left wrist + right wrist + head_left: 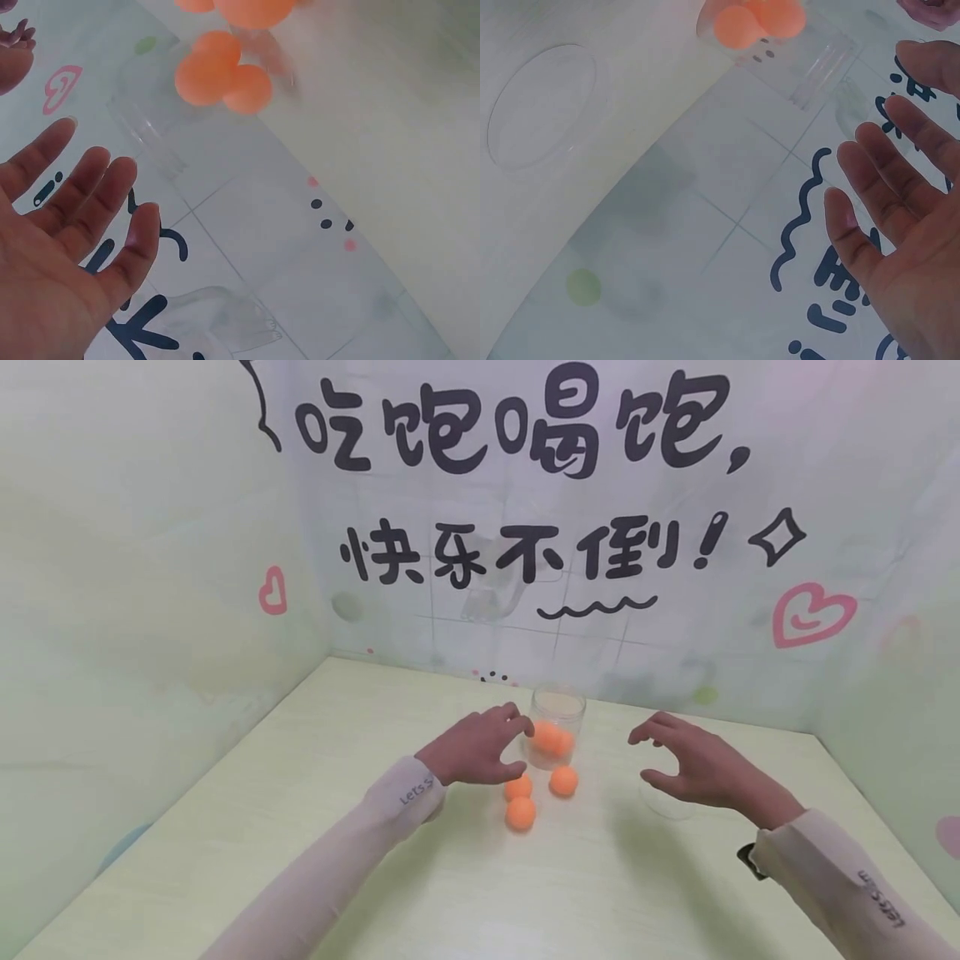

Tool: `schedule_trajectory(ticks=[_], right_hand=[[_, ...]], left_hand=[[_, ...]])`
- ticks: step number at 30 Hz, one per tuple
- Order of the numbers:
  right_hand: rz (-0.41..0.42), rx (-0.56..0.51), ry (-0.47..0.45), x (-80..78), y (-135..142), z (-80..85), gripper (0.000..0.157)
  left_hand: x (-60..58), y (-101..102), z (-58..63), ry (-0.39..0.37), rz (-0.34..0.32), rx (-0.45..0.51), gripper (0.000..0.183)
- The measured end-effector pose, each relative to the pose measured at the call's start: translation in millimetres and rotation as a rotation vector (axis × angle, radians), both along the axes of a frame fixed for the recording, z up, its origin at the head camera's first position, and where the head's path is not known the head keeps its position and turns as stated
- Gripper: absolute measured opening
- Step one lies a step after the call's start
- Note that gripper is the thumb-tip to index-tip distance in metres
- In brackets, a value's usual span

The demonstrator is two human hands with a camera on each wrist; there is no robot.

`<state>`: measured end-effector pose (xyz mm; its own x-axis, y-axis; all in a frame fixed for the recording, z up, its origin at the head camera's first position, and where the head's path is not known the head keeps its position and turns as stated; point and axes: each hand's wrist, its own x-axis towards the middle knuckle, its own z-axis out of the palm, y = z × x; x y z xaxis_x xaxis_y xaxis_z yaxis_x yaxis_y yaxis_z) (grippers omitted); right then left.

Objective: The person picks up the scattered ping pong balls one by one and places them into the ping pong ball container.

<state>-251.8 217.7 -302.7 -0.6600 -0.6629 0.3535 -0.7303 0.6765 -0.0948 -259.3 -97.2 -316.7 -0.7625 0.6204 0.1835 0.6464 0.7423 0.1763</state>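
A clear open-topped jar (558, 706) stands toward the back of the table with several orange balls (545, 737) inside. Three more orange balls lie on the table in front of it, one of them (564, 781) apart from the other two (521, 814). My left hand (476, 745) hovers just left of the jar with relaxed, spread fingers and holds nothing. On the other side, my right hand (701, 764) is raised with loosely bent fingers and nothing in it. Beneath the right hand lies a clear round lid (544, 109) on the table.
The pale table (420, 710) meets a printed backdrop (420, 635) behind the jar. Side panels (150, 610) close it in at left and right. A dark band (752, 862) shows at the right cuff.
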Motion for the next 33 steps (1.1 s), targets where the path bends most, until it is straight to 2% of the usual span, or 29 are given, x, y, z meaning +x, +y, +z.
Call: schedule_trajectory(ticks=[6, 12, 19, 25, 33], right_hand=[[-0.011, 0.004, -0.019, 1.1, 0, -1.2, 0.030], [-0.030, 0.014, -0.051, 1.9, -2, -2.8, 0.030], [-0.029, 0.020, -0.058, 2.6, -3, -4.6, 0.029], [-0.024, 0.019, -0.058, 2.7, -1, -6.2, 0.029], [-0.016, 0.007, -0.058, -0.3, 0, -9.5, 0.030]], left_hand=[[5.9, 7, -13.5, -0.029, -0.043, 0.025, 0.039], [7.9, 14, -33.6, -0.052, -0.096, 0.058, 0.039], [11.2, 22, -49.8, -0.068, -0.099, -0.004, 0.036], [13.9, 27, -59.1, -0.072, -0.104, -0.043, 0.036], [17.7, 29, -63.2, -0.082, -0.089, -0.104, 0.035]])
